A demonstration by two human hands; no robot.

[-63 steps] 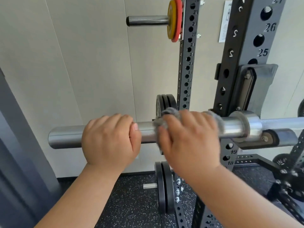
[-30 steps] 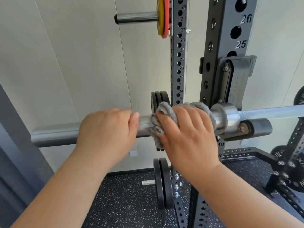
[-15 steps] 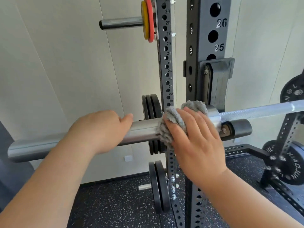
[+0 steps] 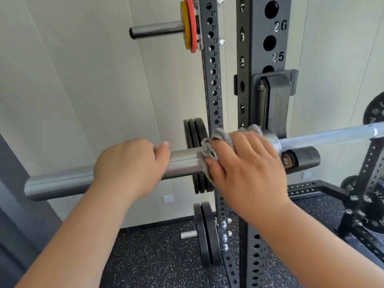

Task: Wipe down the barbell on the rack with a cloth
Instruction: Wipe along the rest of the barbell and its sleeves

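Here we go: the left hand (image 4: 128, 165) stays clamped on the silver steel barbell (image 4: 185, 161), fingers (image 4: 160, 148) pressed together and curled over the top of the thick end sleeve, just as it was two seconds back. The right hand (image 4: 245, 165) is the mover. It has worked the fluffy grey cloth (image 4: 220, 138) along the sleeve, and it now sits hard up against the shiny collar (image 4: 272, 140), which showed bare metal on its left side earlier. The right fingers (image 4: 239, 142) are slightly spread over the cloth, thumb tucked under, bunching it round the sleeve. A clear stretch of bare sleeve lies between the two hands, wider than it was a second ago.

The barbell lies across the black J-hook (image 4: 276, 100) on the tall black steel rack upright (image 4: 268, 38), its thin knurled shaft running off to the right. The view has swung since the start, so the upright sits nearer the middle.

Writing now: the near upright reads 26 and 25 in white beside its big holes. The slimmer perforated rear upright (image 4: 214, 86) counts down in small white figures, 26 through 19 legible. The black plate (image 4: 374, 115) at the right edge carries raised lettering too blurred to read.
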